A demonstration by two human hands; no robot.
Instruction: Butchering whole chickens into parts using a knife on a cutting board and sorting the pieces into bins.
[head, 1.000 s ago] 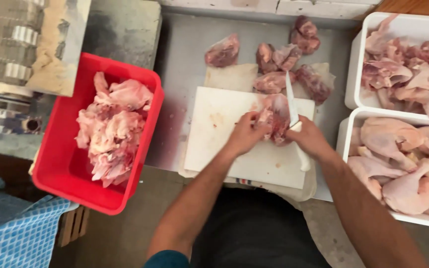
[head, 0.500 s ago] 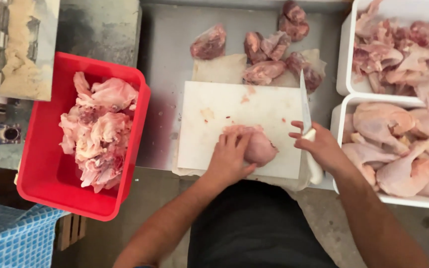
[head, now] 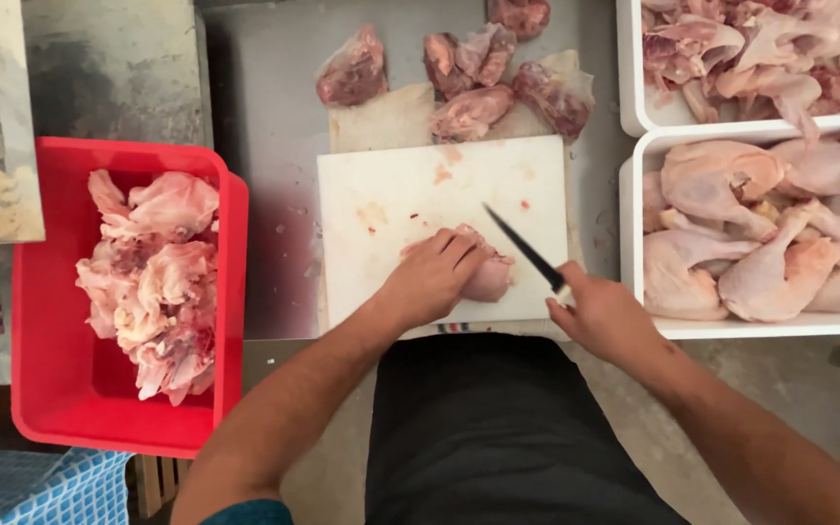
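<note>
My left hand presses down on a raw chicken piece near the front edge of the white cutting board. To its right, my right hand grips the handle of a dark-bladed knife. The blade points up and left over the board, its edge just right of the chicken piece. My fingers cover most of the meat.
Several cut chicken pieces lie beyond the board on the metal table. A red bin of chicken scraps stands left. Two white trays hold chicken at right: a far tray and a near tray.
The chicken piece stays under my left hand at the board's front. The knife has swung from upright at the board's right edge to slanting in toward the meat.
</note>
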